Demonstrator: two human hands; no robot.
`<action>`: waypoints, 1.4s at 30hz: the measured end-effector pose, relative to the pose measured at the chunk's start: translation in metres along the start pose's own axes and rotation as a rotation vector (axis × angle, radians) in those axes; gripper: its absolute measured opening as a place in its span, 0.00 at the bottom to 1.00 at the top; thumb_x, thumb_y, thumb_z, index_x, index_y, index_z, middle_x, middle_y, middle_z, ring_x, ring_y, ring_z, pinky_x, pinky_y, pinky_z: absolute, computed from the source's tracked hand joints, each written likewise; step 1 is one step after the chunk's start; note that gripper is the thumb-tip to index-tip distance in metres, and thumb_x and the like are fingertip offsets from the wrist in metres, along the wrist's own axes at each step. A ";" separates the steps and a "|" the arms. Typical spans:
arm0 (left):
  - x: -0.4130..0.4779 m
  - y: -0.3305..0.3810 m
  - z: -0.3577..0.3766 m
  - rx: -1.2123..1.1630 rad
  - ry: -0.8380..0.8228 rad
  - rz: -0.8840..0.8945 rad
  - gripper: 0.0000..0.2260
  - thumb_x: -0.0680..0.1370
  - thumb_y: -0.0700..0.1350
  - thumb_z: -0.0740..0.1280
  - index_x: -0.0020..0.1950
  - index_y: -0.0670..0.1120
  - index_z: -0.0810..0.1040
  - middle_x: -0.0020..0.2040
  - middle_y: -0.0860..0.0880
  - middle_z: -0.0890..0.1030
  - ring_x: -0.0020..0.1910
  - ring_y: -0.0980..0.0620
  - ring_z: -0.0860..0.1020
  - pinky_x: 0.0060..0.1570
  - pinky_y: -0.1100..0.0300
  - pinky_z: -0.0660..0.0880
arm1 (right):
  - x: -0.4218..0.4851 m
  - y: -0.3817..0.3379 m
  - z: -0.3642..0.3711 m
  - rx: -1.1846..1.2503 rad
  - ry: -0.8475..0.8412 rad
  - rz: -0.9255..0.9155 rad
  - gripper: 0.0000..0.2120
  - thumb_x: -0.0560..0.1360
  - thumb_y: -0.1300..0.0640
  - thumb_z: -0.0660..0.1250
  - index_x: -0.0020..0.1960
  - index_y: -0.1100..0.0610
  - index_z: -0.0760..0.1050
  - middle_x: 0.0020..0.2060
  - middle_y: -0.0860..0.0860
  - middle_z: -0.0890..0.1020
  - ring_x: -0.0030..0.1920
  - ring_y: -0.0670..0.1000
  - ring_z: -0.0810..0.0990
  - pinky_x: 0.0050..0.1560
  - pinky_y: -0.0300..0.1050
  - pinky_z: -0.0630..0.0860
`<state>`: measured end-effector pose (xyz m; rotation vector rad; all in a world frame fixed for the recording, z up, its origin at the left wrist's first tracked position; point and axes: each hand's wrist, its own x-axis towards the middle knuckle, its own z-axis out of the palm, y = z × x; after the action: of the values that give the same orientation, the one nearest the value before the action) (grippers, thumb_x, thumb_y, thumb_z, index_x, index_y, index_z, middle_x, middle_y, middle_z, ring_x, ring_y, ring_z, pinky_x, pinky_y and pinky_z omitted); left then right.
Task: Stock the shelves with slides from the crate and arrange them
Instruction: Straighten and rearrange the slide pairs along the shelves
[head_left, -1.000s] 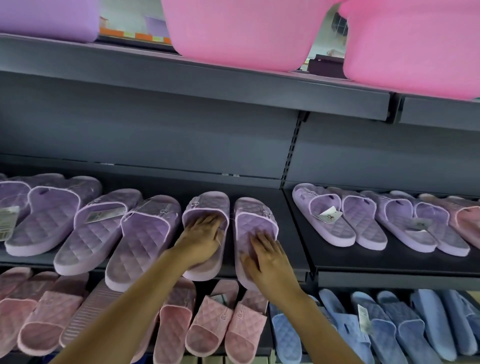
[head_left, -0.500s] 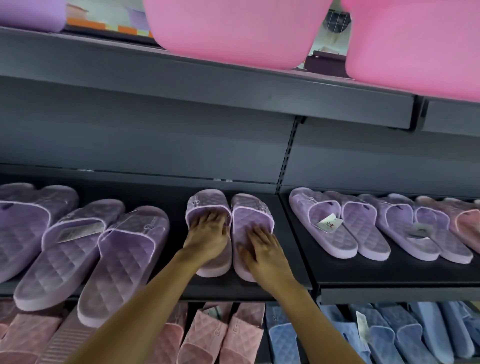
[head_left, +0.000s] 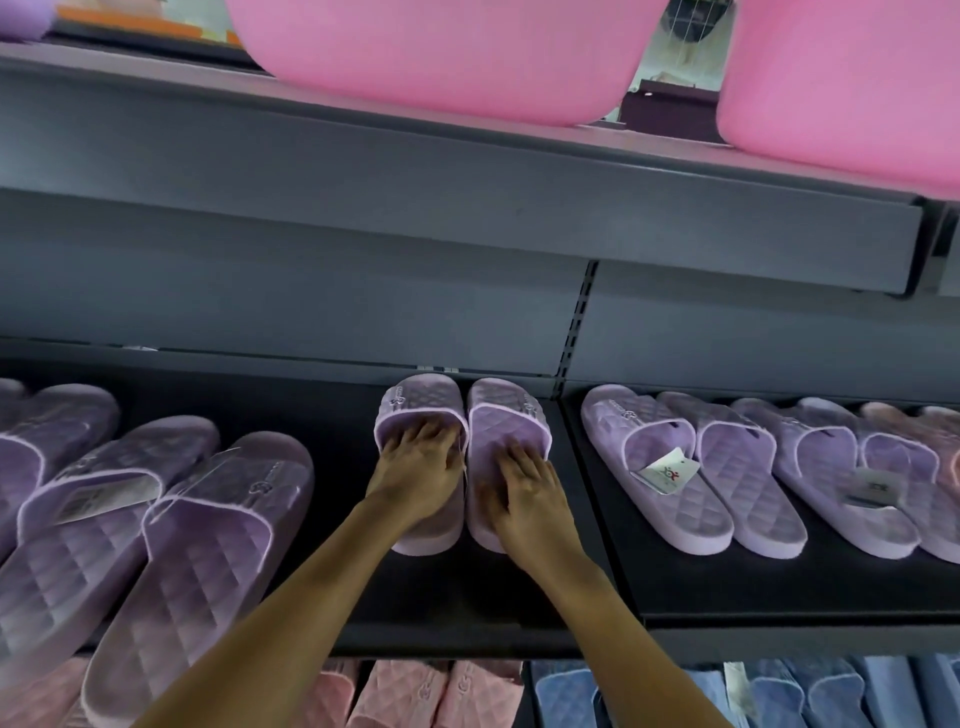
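Straight ahead, a person's two bare hands are resting on a pair of lilac quilted slides that are lying side by side, touching, toes toward the back, on a dark middle shelf. Palm down, the left hand is lying on the left slide, its fingertips tucked under the strap's edge, fingers loosely spread and gripping nothing. Likewise flat, the right hand is pressing on the footbed of the right slide, fingers slightly fanned, not closed around it. Off to the left, more lilac slides are lying at a slant, overlapping, well apart from the pair. Beyond a shelf divider on the right, another row of lilac slides is sitting angled, one carrying a white paper tag. Overhead, big pink tubs are standing on the upper shelf. Below the front edge, pink slides and blue slides are showing on the lower shelf.
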<state>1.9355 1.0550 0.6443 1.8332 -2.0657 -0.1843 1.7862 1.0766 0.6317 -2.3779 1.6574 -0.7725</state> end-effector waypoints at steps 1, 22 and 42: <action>0.000 -0.001 0.001 0.004 -0.002 -0.007 0.12 0.79 0.47 0.55 0.59 0.46 0.71 0.63 0.47 0.74 0.62 0.46 0.70 0.63 0.52 0.63 | 0.000 -0.001 0.000 -0.022 0.004 0.003 0.32 0.72 0.45 0.49 0.64 0.66 0.73 0.64 0.61 0.74 0.66 0.61 0.71 0.66 0.55 0.65; 0.003 0.015 0.005 -0.011 -0.048 -0.044 0.13 0.79 0.48 0.54 0.61 0.46 0.69 0.66 0.47 0.71 0.65 0.44 0.68 0.64 0.49 0.64 | -0.004 0.009 -0.011 0.017 -0.036 0.034 0.38 0.69 0.42 0.44 0.66 0.68 0.69 0.67 0.63 0.69 0.70 0.61 0.65 0.71 0.53 0.60; -0.118 -0.027 -0.084 0.004 0.220 -0.036 0.25 0.72 0.55 0.57 0.64 0.43 0.75 0.60 0.43 0.78 0.58 0.42 0.77 0.59 0.47 0.73 | -0.027 -0.052 -0.032 0.094 -0.021 -0.306 0.23 0.71 0.47 0.61 0.60 0.61 0.76 0.56 0.57 0.80 0.55 0.60 0.79 0.55 0.55 0.74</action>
<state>2.0004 1.1783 0.6903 1.8057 -1.8844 0.0117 1.8067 1.1266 0.6705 -2.5940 1.2336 -0.8457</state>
